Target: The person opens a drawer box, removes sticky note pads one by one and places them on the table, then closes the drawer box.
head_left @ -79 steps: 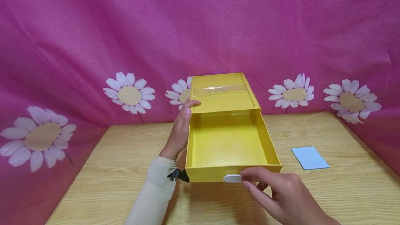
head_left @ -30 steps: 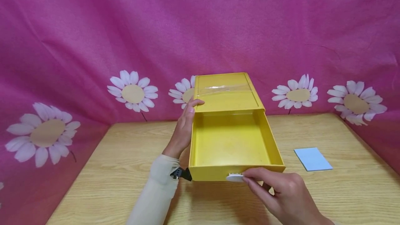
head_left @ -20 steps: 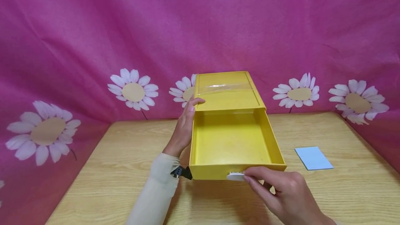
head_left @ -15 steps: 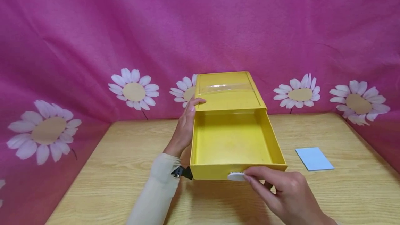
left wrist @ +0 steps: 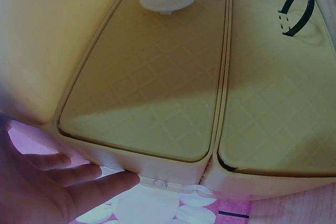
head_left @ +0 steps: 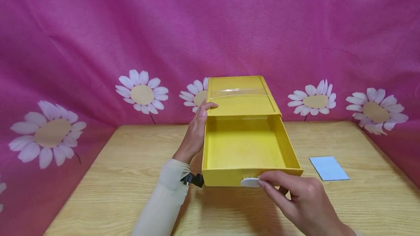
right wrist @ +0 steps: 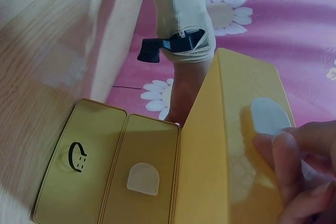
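Note:
A yellow drawer cabinet [head_left: 241,104] stands on the table with its top drawer [head_left: 223,177] pulled well out; nothing lies inside it. At the drawer's front, my right hand [head_left: 303,197] pinches the white handle [head_left: 250,182] between thumb and index finger. My left hand [head_left: 193,137] rests against the cabinet's left side, one fingertip over the top edge; in the left wrist view its fingers [left wrist: 107,187] stretch out along that side. Below, the middle drawer [left wrist: 142,87] with a white handle and the bottom drawer [right wrist: 79,187] with a black loop handle [right wrist: 77,157] are both closed.
A light blue square pad [head_left: 329,168] lies on the wooden table [head_left: 131,163] to the right of the cabinet. Clear tape [head_left: 236,92] crosses the cabinet's top. Pink cloth [head_left: 229,24] with white daisies hangs behind and at both sides.
My right thumb has moved in against the white handle, tightening the pinch. The drawer stays pulled out about as far, and my left hand keeps its place. The view has shifted slightly.

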The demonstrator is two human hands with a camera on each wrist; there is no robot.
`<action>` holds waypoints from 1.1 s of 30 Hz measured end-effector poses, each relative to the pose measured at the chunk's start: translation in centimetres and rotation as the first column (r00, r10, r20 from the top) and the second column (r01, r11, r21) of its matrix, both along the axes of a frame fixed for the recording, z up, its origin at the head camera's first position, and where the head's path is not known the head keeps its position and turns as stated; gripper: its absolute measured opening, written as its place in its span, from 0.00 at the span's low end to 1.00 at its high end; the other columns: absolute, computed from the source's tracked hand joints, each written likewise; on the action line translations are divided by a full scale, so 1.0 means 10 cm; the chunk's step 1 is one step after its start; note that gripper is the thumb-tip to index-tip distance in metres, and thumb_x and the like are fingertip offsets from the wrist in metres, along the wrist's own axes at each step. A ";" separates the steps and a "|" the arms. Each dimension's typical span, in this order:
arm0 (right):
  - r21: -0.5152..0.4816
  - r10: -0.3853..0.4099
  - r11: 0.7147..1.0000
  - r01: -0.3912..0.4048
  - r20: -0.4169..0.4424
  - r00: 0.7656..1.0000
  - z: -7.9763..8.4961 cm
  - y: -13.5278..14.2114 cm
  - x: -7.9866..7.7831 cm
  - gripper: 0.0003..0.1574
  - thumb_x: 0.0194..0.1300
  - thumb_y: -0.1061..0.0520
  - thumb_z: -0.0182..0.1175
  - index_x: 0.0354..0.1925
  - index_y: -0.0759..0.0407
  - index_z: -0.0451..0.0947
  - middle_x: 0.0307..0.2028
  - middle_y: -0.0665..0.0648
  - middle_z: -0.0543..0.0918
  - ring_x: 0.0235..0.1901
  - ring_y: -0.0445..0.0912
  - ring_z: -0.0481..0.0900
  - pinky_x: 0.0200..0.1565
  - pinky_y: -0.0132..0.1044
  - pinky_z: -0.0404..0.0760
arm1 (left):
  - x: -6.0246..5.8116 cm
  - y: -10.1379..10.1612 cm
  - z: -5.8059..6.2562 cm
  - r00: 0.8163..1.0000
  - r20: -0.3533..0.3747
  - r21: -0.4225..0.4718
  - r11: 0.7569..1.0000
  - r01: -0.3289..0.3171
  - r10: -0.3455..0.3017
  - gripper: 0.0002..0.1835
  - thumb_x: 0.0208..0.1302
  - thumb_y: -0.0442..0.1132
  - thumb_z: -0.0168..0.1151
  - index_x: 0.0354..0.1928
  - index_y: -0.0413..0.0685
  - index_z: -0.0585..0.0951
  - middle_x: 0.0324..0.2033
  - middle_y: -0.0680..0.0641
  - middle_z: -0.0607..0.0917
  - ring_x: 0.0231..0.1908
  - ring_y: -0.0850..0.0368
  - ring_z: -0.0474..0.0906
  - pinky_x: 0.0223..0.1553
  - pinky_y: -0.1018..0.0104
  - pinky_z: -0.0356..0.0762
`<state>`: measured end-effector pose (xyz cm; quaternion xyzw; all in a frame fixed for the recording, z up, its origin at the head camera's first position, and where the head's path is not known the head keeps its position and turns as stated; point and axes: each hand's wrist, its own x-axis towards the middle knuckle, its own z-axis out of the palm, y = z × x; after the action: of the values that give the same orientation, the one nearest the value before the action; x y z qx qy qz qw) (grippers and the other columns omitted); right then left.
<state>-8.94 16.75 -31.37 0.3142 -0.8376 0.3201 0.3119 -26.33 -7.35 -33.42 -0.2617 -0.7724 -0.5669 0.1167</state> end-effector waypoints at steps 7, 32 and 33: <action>-0.001 -0.007 1.000 0.007 0.043 0.999 -0.02 0.00 -0.04 0.07 0.59 0.54 0.68 0.38 0.44 0.82 0.26 0.36 0.79 0.18 0.25 0.64 0.20 0.17 0.64 | 0.00 0.01 0.00 1.000 0.002 0.006 1.000 0.008 -0.008 0.25 0.75 0.60 0.25 0.63 0.67 0.67 0.75 0.51 0.47 0.64 0.50 0.59 0.56 0.49 0.70; 0.003 -0.034 0.999 0.034 -0.001 0.999 0.03 0.00 -0.20 0.16 0.51 0.62 0.72 0.36 0.44 0.82 0.20 0.32 0.72 0.18 0.26 0.64 0.19 0.17 0.60 | 0.00 -0.01 0.01 1.000 0.004 -0.001 1.000 0.011 -0.011 0.25 0.75 0.59 0.25 0.63 0.64 0.66 0.75 0.50 0.47 0.65 0.49 0.58 0.56 0.47 0.69; 0.004 -0.033 0.999 0.033 -0.005 0.999 0.04 0.00 -0.20 0.16 0.51 0.63 0.72 0.36 0.44 0.82 0.20 0.32 0.72 0.18 0.26 0.64 0.19 0.17 0.60 | 0.00 -0.01 0.01 1.000 0.001 -0.002 1.000 0.009 -0.009 0.25 0.75 0.59 0.25 0.63 0.64 0.67 0.75 0.50 0.47 0.66 0.49 0.57 0.57 0.47 0.68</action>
<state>-10.98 16.74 -31.01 0.3017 -0.8425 0.3126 0.3184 -26.33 -7.42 -33.33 -0.2650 -0.7719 -0.5667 0.1132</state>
